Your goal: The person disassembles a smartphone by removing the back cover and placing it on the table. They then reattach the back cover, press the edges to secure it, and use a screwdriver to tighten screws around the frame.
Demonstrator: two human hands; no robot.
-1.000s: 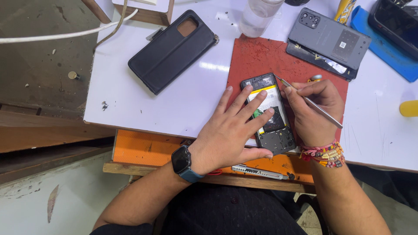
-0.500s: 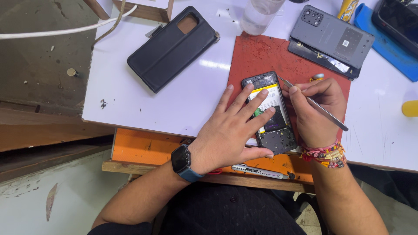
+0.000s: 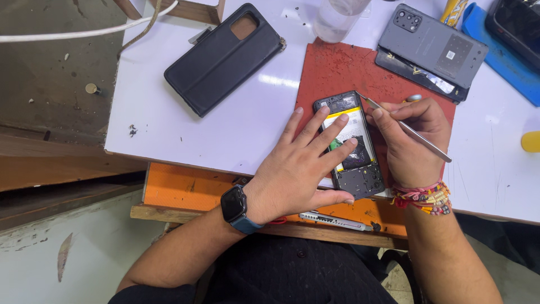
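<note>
On the red mat (image 3: 337, 67), left hand (image 3: 304, 169) flat, open, steadies our opened phone (image 3: 351, 141); right hand (image 3: 410, 141) pinches tweezers (image 3: 405, 126); we judge probing underway, next needs fine tip placement

Bare forearms, no sleeves in view. On the left wrist, a dark smartwatch (image 3: 233, 204) with a square black face and a blue-grey strap. Round the right wrist, a stack of beaded and thread bracelets (image 3: 423, 197) in red, yellow, pink and white; below, dark clothing (image 3: 292, 273) with a small button.

Phone repair workshop: opened phone (image 3: 353, 143), tweezers (image 3: 406, 128), red mat (image 3: 343, 70).
</note>
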